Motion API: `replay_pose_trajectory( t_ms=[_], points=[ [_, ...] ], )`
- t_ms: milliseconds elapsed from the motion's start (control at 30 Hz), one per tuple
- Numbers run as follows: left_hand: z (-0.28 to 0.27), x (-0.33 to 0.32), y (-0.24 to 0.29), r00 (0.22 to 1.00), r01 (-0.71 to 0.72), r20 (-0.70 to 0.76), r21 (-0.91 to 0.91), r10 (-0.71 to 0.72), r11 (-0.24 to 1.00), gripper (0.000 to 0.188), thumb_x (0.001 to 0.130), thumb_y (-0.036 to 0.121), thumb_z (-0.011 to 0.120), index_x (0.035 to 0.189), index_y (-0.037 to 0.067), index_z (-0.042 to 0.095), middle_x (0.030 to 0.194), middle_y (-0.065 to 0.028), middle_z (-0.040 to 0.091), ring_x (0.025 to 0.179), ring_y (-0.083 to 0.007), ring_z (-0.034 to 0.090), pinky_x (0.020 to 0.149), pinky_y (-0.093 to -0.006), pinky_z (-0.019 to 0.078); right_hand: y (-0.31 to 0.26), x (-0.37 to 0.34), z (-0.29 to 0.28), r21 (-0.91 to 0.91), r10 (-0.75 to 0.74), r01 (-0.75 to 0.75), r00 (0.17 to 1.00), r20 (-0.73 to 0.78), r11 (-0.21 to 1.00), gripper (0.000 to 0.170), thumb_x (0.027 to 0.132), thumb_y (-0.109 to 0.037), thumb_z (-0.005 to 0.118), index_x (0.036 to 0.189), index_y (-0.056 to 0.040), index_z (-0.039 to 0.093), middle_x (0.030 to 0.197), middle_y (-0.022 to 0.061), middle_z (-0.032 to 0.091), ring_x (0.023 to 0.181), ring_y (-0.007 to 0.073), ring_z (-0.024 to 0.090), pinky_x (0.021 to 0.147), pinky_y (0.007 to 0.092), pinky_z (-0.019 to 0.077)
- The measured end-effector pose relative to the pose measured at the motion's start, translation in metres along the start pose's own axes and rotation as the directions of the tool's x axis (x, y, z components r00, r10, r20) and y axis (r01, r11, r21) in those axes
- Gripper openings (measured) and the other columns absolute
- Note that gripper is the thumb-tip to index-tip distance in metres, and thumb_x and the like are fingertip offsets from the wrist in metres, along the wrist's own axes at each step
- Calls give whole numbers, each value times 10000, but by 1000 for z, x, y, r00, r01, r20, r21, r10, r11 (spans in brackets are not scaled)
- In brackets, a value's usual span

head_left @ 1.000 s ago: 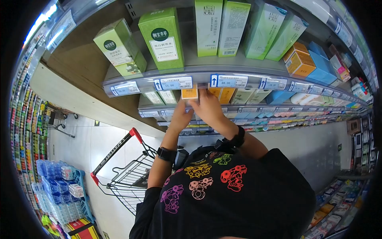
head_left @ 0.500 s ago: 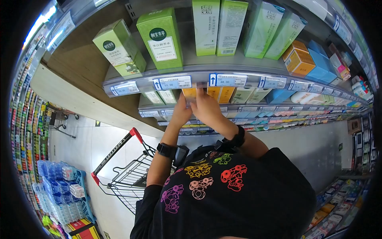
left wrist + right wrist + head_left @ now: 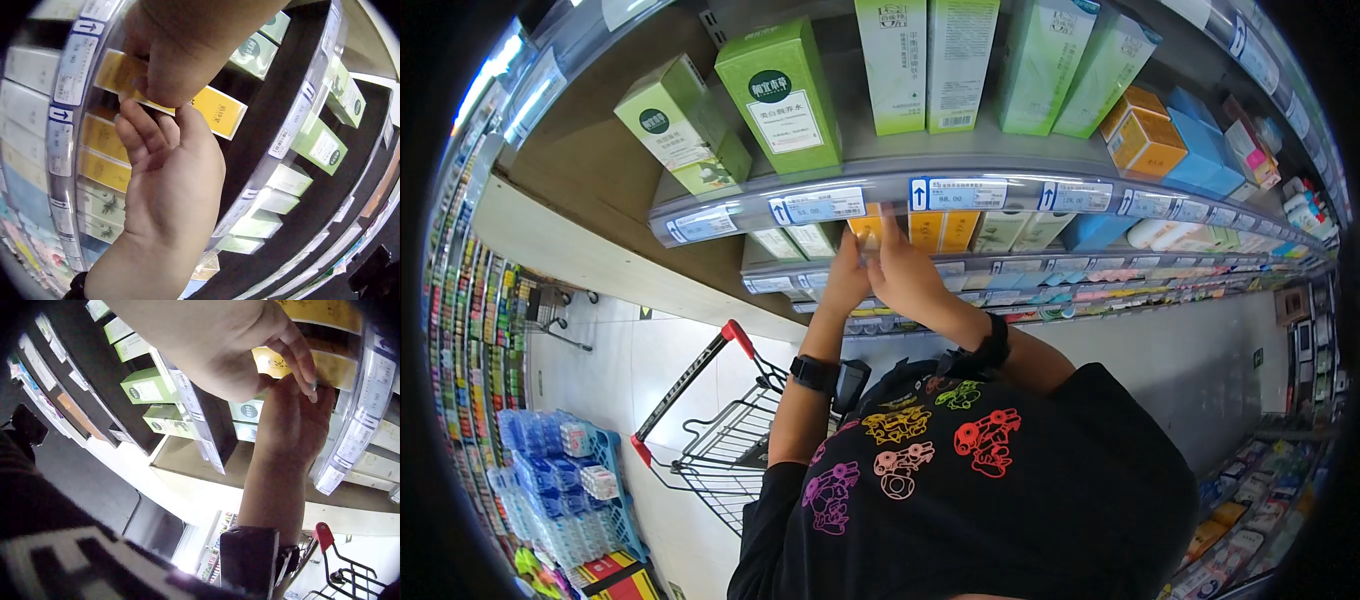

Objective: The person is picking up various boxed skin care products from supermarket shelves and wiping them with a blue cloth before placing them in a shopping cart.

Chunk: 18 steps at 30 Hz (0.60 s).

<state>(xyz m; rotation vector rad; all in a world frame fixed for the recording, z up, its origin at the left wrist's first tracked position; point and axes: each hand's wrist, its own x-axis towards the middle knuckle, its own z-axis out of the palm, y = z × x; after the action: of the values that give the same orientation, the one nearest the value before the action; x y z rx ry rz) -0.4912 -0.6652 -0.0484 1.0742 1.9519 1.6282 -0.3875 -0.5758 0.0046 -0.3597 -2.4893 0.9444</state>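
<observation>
An upright orange-yellow box (image 3: pixel 863 231) stands on the lower shelf, partly under the upper shelf's price rail. My left hand (image 3: pixel 846 274) is at its left side and my right hand (image 3: pixel 908 280) at its right, with the wrists close together. From the left wrist view, the box (image 3: pixel 219 112) runs behind both hands, its middle hidden; the left hand (image 3: pixel 181 56) grips it from above with curled fingers. Bent fingers of the right hand (image 3: pixel 175 181) hold its near side. The right wrist view has the left hand (image 3: pixel 290 425) below the right hand (image 3: pixel 250 350).
Similar orange boxes (image 3: pixel 940 231) stand just right of the hands. On the upper shelf (image 3: pixel 840 185) are green cartons (image 3: pixel 780 100). A shopping cart (image 3: pixel 730 440) is at the lower left, near stacked bottled-water packs (image 3: pixel 565 480).
The orange-yellow box, whose printed end jutted out below the price rail, has gone back under it. Both hands followed it slightly upward and forward; the view has shifted a little.
</observation>
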Motion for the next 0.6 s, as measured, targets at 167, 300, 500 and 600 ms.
replay_pose_trajectory(
  t_ms=[167,300,500,600],
  points=[
    [5,0,-8,999,-25,-26,-65,23,998,648,791,97,623,1356,31,315,1271,-161,521,1169,-279,517,965,-360,404,6,1,5,114,-40,45,998,-46,992,794,790,-107,553,1411,17,74,1155,310,515,851,441,603,706,485,516],
    [8,-3,-2,997,-61,-45,-8,61,998,617,816,43,570,1374,51,309,1260,-130,516,1129,-228,515,957,-342,399,9,2,7,173,4,-4,1000,-2,985,780,798,-88,530,1416,23,67,1177,332,491,903,463,581,750,479,503],
    [16,-5,-6,991,-101,-92,-11,99,995,610,839,49,585,1383,71,309,1258,-98,510,1109,-193,511,937,-322,403,5,-4,-3,226,-17,9,999,32,974,717,824,-65,475,1408,75,84,1247,370,421,1000,481,542,838,467,472],
    [20,-7,-7,996,-33,-88,-123,22,992,689,799,18,582,1405,45,256,1361,-148,422,1248,-237,410,1019,-340,332,0,-8,-11,202,-62,56,998,28,978,689,836,-68,473,1397,94,106,1277,373,388,1026,480,529,847,465,470]
  ],
)
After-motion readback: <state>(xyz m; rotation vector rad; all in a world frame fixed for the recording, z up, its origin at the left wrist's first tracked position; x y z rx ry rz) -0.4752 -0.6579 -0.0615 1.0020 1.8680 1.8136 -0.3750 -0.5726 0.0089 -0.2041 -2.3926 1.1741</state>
